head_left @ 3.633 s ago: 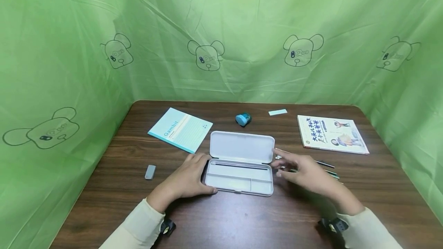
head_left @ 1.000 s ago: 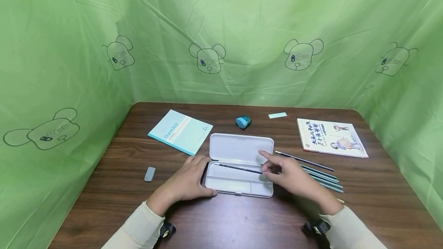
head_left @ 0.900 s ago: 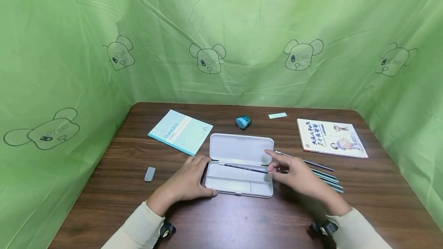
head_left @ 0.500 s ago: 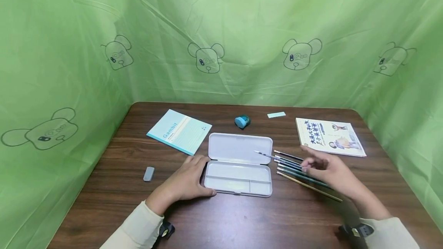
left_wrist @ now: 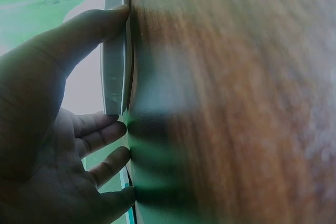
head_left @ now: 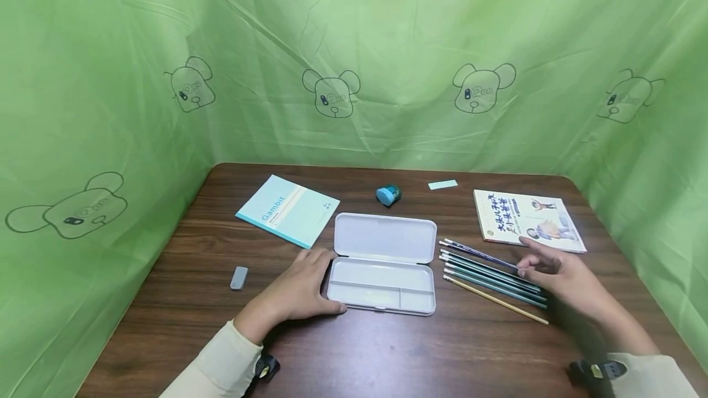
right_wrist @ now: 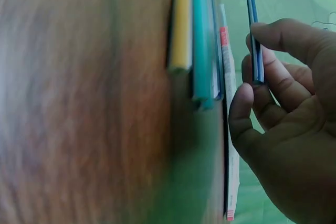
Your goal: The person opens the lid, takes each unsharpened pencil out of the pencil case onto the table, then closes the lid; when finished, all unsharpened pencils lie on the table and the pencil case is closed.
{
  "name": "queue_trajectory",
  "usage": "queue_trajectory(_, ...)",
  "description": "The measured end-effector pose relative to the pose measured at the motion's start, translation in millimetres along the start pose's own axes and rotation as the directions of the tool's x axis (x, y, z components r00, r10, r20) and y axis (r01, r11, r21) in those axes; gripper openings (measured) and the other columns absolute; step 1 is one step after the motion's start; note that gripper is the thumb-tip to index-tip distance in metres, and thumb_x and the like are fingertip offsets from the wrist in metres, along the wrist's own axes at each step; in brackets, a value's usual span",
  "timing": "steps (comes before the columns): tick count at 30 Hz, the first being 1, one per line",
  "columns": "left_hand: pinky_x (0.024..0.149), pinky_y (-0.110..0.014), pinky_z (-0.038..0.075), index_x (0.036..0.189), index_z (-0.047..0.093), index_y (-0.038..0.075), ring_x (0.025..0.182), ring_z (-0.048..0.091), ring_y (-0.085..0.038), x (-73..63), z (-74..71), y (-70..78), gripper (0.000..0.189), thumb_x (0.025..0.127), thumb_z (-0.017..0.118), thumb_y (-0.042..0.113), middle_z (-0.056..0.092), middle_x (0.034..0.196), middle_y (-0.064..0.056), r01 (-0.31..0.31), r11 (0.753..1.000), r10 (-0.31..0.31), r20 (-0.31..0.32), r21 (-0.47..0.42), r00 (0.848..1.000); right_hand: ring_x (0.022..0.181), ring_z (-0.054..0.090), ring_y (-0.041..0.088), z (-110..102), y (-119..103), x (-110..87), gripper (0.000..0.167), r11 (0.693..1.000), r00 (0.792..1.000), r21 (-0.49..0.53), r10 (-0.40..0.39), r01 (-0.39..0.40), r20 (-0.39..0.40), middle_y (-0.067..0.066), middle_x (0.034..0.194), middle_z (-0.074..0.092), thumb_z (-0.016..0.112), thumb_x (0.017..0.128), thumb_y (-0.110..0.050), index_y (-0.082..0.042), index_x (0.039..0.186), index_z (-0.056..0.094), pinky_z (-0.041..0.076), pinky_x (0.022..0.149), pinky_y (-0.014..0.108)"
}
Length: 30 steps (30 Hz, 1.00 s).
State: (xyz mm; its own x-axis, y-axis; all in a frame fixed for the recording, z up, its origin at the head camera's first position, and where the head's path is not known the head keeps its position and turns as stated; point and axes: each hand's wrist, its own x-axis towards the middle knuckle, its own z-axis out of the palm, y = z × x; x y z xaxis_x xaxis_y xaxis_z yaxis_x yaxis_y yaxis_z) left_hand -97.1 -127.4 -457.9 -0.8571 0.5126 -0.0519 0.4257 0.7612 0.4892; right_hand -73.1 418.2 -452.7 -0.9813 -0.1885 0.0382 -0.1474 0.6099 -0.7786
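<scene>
A pale pencil case (head_left: 381, 287) lies with its lid (head_left: 385, 238) folded back on the table. My left hand (head_left: 301, 284) grips its left end, thumb at the front edge and fingers along the left side; the left wrist view shows the thumb pressed on the case wall (left_wrist: 113, 72). My right hand (head_left: 558, 272) pinches a dark blue pencil (head_left: 481, 253) near one end, between thumb and fingers. This pencil is held over a row of several pencils (head_left: 492, 281) to the right of the case, mostly green, with a yellow pencil (head_left: 495, 300) nearest me.
Behind the case are a light blue notebook (head_left: 287, 210), a blue pencil sharpener (head_left: 388, 195) and a pale strip (head_left: 442, 185). A picture book (head_left: 528, 220) lies at the back right, close to my right hand. A grey eraser (head_left: 239, 278) lies left. Green curtain (head_left: 354, 134) surrounds the table.
My right hand has lifted the dark blue pencil out of the case and carried it right, over the other pencils. My left hand has stayed on the case.
</scene>
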Motion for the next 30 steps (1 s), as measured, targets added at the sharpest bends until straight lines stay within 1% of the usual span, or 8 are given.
queue_trajectory(3, 0.119, -0.052, 0.048, 0.154, 0.055, 0.010, 0.142, 0.051, -0.032, 0.2, 0.3, 0.1, 0.095, 0.079, 0.097, 0.051, 0.062, 0.151, -0.007, 0.001, 1.000, -0.001, 0.003, -0.003, 1.000, 0.096, 0.073, -0.003, 2.2, 3.7, 0.1, 0.069, 0.996, 1.000, -0.091, 0.003, -0.005, -0.019, -0.002, 0.100, 0.083, 0.078, 0.101, -0.001, 0.013, 0.160, 0.047, 0.049, 0.087, 0.004)
queue_trajectory(6, 0.119, -0.052, 0.049, 0.154, 0.055, 0.010, 0.141, 0.051, -0.031, 0.2, 0.6, 0.3, 0.095, 0.079, 0.097, 0.051, 0.062, 0.151, -0.007, 0.001, 1.000, -0.001, 0.007, -0.004, 1.000, 0.093, 0.068, -0.008, 6.5, 4.2, 0.4, 0.067, 0.984, 0.999, -0.178, 0.009, -0.015, -0.037, -0.006, 0.097, 0.082, 0.081, 0.099, -0.005, 0.011, 0.158, 0.053, 0.045, 0.086, 0.003)
queue_trajectory(10, 0.118, -0.052, 0.049, 0.154, 0.055, 0.010, 0.140, 0.052, -0.031, 0.2, 0.8, 0.5, 0.095, 0.080, 0.097, 0.051, 0.062, 0.150, -0.007, 0.000, 1.000, 0.000, 0.009, -0.004, 1.000, 0.091, 0.065, -0.011, 11.8, 2.6, 1.7, 0.068, 0.972, 0.999, -0.234, 0.011, -0.023, -0.053, -0.008, 0.095, 0.081, 0.084, 0.097, -0.006, 0.008, 0.157, 0.056, 0.043, 0.083, 0.005)
queue_trajectory(15, 0.119, -0.052, 0.049, 0.155, 0.055, 0.010, 0.141, 0.051, -0.032, -0.3, 0.2, 0.7, 0.096, 0.079, 0.097, 0.051, 0.062, 0.151, -0.007, 0.006, 1.000, -0.006, 0.009, -0.007, 1.000, 0.089, 0.064, -0.011, 14.7, 0.7, 4.2, 0.069, 0.965, 0.998, -0.262, -0.006, -0.012, -0.070, -0.009, 0.094, 0.081, 0.085, 0.093, -0.002, 0.008, 0.156, 0.058, 0.044, 0.079, 0.009)
queue_trajectory(18, 0.119, -0.053, 0.049, 0.155, 0.055, 0.009, 0.141, 0.051, -0.032, -0.4, -0.3, 0.9, 0.096, 0.079, 0.097, 0.051, 0.062, 0.152, -0.008, 0.010, 1.000, -0.009, 0.009, -0.008, 1.000, 0.088, 0.063, -0.012, 15.2, 1.2, 5.3, 0.069, 0.960, 0.998, -0.281, -0.007, -0.013, -0.068, -0.007, 0.094, 0.081, 0.086, 0.093, -0.003, 0.008, 0.155, 0.058, 0.045, 0.078, 0.011)
queue_trajectory(23, 0.118, -0.053, 0.049, 0.154, 0.055, 0.010, 0.141, 0.051, -0.032, -0.6, -0.3, 0.6, 0.096, 0.079, 0.097, 0.051, 0.062, 0.152, -0.008, 0.010, 1.000, -0.010, 0.006, -0.004, 1.000, 0.087, 0.063, -0.012, 17.0, 2.7, 5.8, 0.071, 0.958, 0.998, -0.285, 0.001, -0.018, -0.060, -0.002, 0.097, 0.083, 0.088, 0.093, -0.004, 0.009, 0.156, 0.057, 0.046, 0.074, 0.015)
queue_trajectory(27, 0.118, -0.052, 0.049, 0.155, 0.055, 0.010, 0.140, 0.051, -0.032, -0.3, 0.4, -0.1, 0.096, 0.079, 0.097, 0.052, 0.062, 0.152, -0.007, 0.006, 1.000, -0.006, 0.001, -0.001, 1.000, 0.089, 0.064, -0.012, 16.6, -0.1, 6.7, 0.072, 0.966, 0.998, -0.257, -0.005, -0.010, -0.058, 0.002, 0.100, 0.084, 0.087, 0.093, -0.003, 0.010, 0.156, 0.055, 0.048, 0.075, 0.012)
queue_trajectory(30, 0.119, -0.052, 0.049, 0.155, 0.054, 0.010, 0.141, 0.051, -0.032, -0.1, 0.3, -0.3, 0.097, 0.079, 0.097, 0.052, 0.061, 0.152, -0.008, 0.007, 1.000, -0.007, 0.000, -0.003, 1.000, 0.093, 0.067, -0.011, 15.5, -7.3, 9.1, 0.071, 0.975, 0.998, -0.222, -0.020, 0.008, -0.052, 0.003, 0.102, 0.085, 0.085, 0.095, -0.004, 0.009, 0.158, 0.054, 0.048, 0.082, 0.007)
